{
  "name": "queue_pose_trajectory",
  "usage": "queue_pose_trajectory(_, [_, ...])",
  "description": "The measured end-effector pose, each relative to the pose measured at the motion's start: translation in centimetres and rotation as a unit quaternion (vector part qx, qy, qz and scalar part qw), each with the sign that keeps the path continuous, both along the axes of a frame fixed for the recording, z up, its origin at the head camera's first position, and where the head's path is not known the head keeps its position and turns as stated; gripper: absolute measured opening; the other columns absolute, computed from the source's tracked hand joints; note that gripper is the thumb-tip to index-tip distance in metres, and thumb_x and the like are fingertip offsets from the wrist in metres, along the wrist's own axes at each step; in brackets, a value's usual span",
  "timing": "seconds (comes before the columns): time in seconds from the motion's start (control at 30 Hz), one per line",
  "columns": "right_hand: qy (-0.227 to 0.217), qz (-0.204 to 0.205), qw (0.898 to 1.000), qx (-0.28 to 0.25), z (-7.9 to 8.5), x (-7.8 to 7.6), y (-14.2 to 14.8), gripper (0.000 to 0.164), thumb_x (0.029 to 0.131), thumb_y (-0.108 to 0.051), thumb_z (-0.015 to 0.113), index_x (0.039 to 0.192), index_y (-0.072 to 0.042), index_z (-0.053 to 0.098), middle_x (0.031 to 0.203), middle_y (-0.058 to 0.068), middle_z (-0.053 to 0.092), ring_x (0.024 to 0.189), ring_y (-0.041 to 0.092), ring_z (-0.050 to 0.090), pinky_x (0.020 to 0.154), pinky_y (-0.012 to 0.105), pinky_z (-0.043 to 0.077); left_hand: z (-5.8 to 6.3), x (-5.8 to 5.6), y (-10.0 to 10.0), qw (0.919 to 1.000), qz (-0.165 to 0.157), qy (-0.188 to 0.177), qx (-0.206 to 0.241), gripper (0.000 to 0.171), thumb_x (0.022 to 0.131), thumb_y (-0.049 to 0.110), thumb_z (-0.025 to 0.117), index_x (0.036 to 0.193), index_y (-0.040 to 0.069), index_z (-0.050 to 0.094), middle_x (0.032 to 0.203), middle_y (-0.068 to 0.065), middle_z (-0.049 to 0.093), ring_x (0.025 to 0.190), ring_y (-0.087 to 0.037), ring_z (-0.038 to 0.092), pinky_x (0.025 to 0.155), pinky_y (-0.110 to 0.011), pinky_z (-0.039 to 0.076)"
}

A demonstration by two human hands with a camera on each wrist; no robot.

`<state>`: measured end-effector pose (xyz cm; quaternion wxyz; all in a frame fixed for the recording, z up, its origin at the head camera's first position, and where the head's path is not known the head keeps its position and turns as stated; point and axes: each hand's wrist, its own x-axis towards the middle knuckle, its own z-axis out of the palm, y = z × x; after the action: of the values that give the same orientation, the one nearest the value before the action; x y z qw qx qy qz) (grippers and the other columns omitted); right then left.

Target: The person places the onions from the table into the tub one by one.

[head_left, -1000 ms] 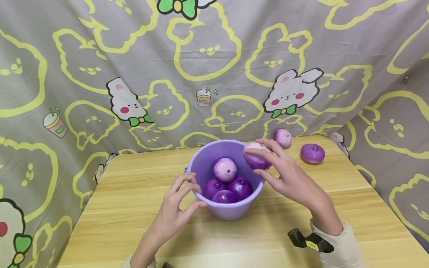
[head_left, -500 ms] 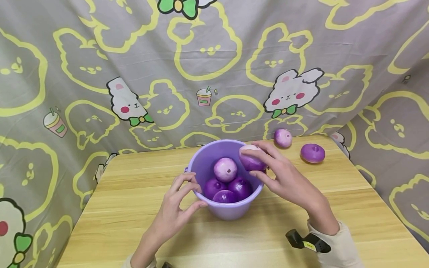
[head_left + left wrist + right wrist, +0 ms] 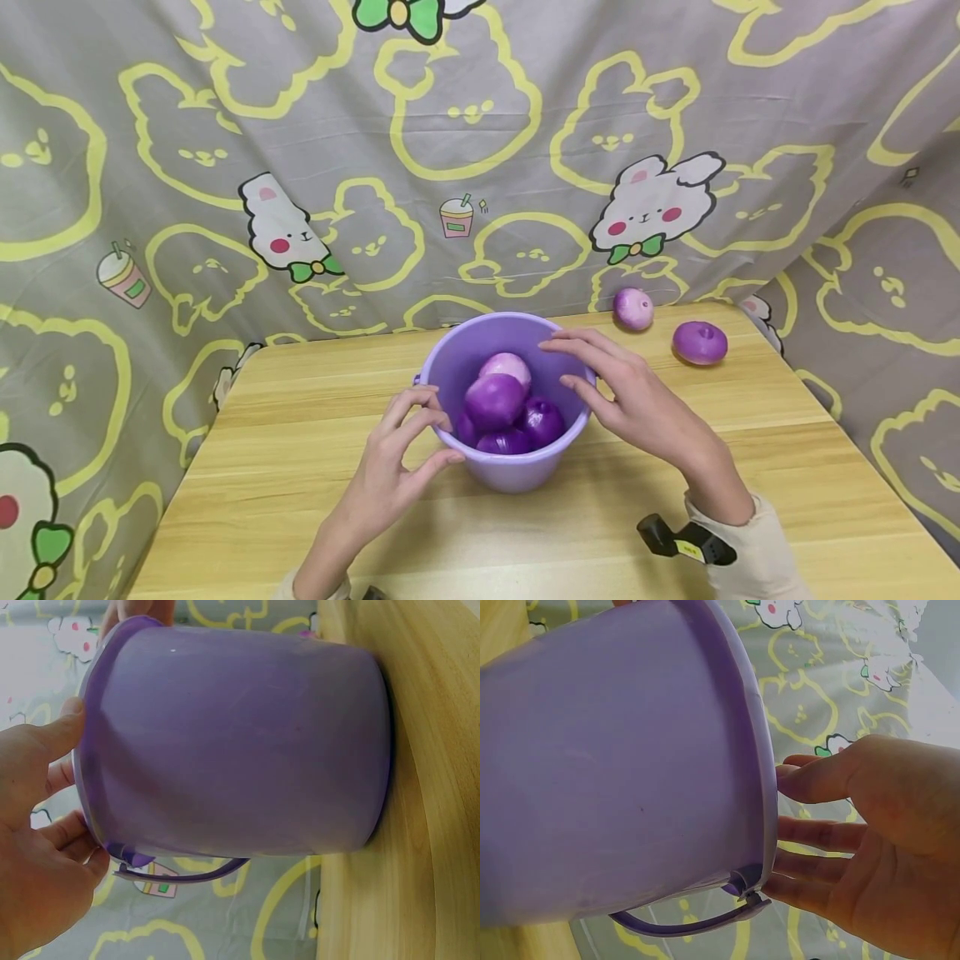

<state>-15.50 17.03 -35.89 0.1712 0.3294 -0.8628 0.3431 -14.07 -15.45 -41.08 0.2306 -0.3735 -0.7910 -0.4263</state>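
A lilac bucket (image 3: 517,475) stands on the wooden table with several purple onions inside. On top of the pile lies a dark purple onion (image 3: 495,402), partly covering a paler onion (image 3: 507,365). My left hand (image 3: 397,454) holds the bucket's left rim, fingers over the edge and thumb at the front; the left wrist view has the thumb (image 3: 64,727) right at the rim. Over the right rim, my right hand (image 3: 626,387) hovers with fingers extended and nothing in its grasp. In the right wrist view, those fingers (image 3: 810,866) reach past the rim, their tips hidden behind it.
Back right on the table (image 3: 300,450) lie a pale onion (image 3: 633,309) and a flatter purple onion (image 3: 700,343). A patterned grey curtain (image 3: 420,275) hangs behind the table and at its sides. The bucket's handle (image 3: 682,928) hangs down its far side.
My right hand has moved slightly left over the bucket and let go of its onion, which now rests on top of the pile. The left hand has stayed at the rim.
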Motion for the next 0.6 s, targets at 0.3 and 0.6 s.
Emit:
queue_pose_trajectory(0.3, [0.003, -0.008, 1.000, -0.005, -0.1, 0.0, 0.8, 0.041, 0.098, -0.008, 0.070, 0.137, -0.021, 0.062, 0.144, -0.002, 0.056, 0.127, 0.013, 0.058, 0.093, 0.033, 0.059, 0.0, -0.1, 0.2, 0.9999, -0.012, 0.009, 0.005, 0.027, 0.084, 0.024, 0.085, 0.104, 0.016, 0.068, 0.119, -0.005, 0.059, 0.122, -0.035, 0.056, 0.119, -0.038, 0.039])
queue_pose_trajectory(0.6, [0.012, -0.013, 1.000, -0.014, -0.2, -0.8, 1.5, 0.039, 0.098, -0.008, 0.071, 0.135, -0.016, 0.063, 0.138, -0.002, 0.061, 0.126, 0.015, 0.060, 0.102, 0.025, 0.053, 0.0, 0.0, 0.1, 0.9999, -0.006, 0.008, 0.006, 0.025, 0.088, 0.031, 0.082, 0.103, 0.015, 0.069, 0.119, -0.010, 0.060, 0.122, -0.035, 0.056, 0.119, -0.037, 0.039])
